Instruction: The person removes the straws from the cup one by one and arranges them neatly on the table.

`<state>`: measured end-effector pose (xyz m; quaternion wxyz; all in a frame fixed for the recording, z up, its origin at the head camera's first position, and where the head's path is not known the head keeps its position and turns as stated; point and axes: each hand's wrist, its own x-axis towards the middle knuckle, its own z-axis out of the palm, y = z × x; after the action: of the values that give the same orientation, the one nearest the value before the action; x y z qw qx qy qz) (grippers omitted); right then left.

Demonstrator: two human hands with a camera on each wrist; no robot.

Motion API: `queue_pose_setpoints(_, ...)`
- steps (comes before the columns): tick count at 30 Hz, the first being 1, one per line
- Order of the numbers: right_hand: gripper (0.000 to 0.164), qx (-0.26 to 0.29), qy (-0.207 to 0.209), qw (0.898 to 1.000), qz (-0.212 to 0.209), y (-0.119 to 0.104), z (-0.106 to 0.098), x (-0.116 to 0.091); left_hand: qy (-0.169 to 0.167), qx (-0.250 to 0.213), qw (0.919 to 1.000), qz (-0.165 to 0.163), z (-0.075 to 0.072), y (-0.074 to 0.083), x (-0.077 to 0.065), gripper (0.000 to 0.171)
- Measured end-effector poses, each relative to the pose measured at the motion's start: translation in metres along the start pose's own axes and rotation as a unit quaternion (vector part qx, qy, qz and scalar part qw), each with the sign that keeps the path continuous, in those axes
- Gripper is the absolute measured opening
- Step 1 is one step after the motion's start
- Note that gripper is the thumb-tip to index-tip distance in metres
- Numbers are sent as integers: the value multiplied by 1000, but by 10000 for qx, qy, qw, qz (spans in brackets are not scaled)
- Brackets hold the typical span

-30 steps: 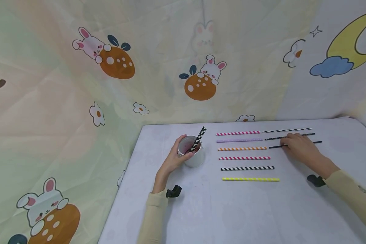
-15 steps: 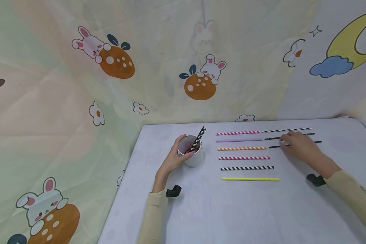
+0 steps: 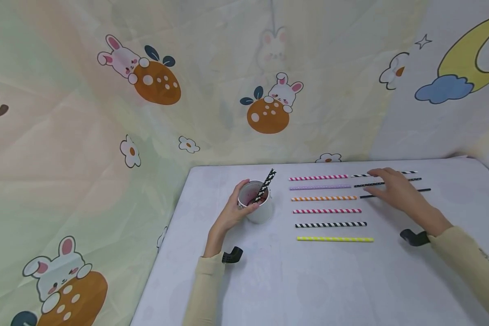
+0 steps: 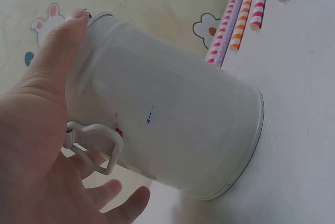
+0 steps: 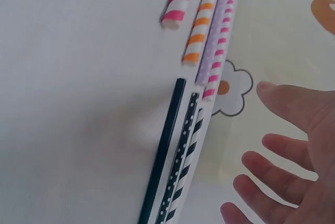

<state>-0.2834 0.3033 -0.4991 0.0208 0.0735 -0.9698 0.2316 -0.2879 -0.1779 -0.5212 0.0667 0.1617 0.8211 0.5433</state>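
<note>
My left hand (image 3: pixel 228 215) grips a small white metal bucket (image 3: pixel 261 217) near its rim; a wire handle loop (image 4: pixel 104 145) shows by the palm in the left wrist view. A black-and-white patterned paper straw (image 3: pixel 265 186) leans inside the bucket. My right hand (image 3: pixel 399 192) hovers above three straws, thumb and fingers spread with nothing between them. These are a plain black straw (image 5: pixel 165 145), a black straw with white dots (image 5: pixel 179 153) and a black-and-white striped straw (image 5: pixel 187 174). They lie side by side; in the head view the hand covers their middles.
Left of those straws runs a column: a pink striped straw (image 3: pixel 318 178), lilac straw (image 3: pixel 319 187), orange striped straw (image 3: pixel 323 198), red striped straw (image 3: pixel 327 211), black striped straw (image 3: pixel 331 225) and yellow straw (image 3: pixel 335 239). A printed cloth (image 3: pixel 212 90) hangs behind the white table (image 3: pixel 309 290).
The right hand's fingers have spread apart and shifted slightly toward the table's back edge, off the dark straws. Those straws lie where they were. Left hand and bucket stay still.
</note>
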Motion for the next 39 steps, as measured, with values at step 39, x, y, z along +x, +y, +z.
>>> queue_pose_setpoints(39,73,3872,-334,9204,435,-101,44,17,-14,-133,9999,61,0,1,-1,86)
